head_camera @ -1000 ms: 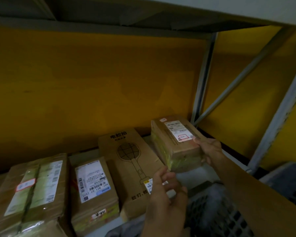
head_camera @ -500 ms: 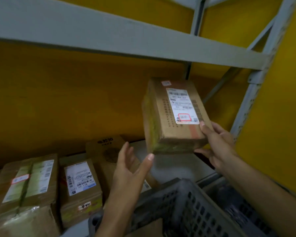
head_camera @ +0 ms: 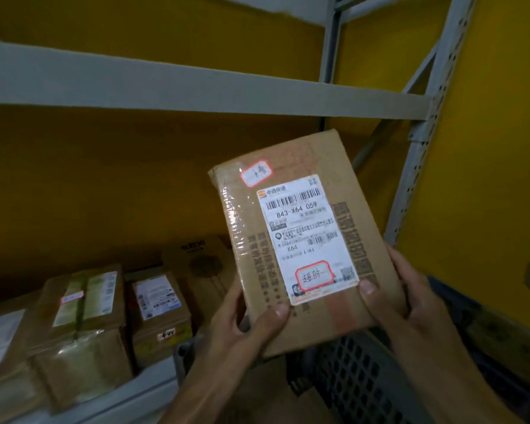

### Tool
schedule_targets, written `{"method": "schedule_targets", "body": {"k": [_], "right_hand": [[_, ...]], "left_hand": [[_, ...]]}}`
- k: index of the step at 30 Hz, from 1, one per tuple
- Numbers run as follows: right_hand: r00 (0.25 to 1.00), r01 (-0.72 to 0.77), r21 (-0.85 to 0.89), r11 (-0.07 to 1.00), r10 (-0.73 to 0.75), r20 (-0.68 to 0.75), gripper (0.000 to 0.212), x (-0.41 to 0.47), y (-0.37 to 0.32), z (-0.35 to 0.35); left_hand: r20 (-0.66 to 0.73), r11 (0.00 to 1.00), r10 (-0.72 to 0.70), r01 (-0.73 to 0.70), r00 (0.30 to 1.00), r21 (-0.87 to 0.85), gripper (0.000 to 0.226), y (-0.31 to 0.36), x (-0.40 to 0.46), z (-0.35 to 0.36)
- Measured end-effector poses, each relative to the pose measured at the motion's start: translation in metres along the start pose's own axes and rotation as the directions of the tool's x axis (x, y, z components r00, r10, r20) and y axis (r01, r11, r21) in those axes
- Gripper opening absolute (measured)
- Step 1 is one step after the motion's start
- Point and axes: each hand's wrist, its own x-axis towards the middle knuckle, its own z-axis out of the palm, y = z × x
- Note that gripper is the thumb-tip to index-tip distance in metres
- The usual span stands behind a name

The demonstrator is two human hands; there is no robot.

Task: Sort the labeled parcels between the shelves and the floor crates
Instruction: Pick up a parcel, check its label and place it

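Brown taped cardboard parcel with white shipping label [head_camera: 303, 237] held in air by 2 hands: left hand [head_camera: 245, 328] clamps its lower-left corner, right hand [head_camera: 401, 298] its lower-right edge. Long axis runs up and away from both grips. Dark perforated plastic crate [head_camera: 358, 381] sits directly below; contents unclear. Grey metal shelf [head_camera: 153, 384], lower left, carries 3 brown cardboard boxes [head_camera: 159, 313].

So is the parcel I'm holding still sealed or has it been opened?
Sealed: the parcel held by the left hand and right hand has unbroken clear tape along its edge.
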Motion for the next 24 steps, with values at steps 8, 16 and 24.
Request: {"method": "schedule_targets", "body": {"k": [8,16,24], "right_hand": [[0.943,-0.329,0.194,0.924,0.314,0.108,0.065,0.004,0.022,-0.042],[0.948,-0.311,0.319,0.895,0.315,0.039,0.065,0.021,0.047,-0.159],[0.789,-0.466,0.582,0.666,0.611,-0.068,0.048,0.061,0.133,-0.204]], "left_hand": [[0.097,1.0,-0.016,0.015,0.995,0.014,0.079,0.0,0.004,0.026],[0.429,0.991,0.036,-0.089,0.902,0.104,0.035,0.017,0.087,0.152],[0.531,0.909,-0.198,-0.048,0.824,0.413,0.035,-0.052,0.194,0.273]]}}
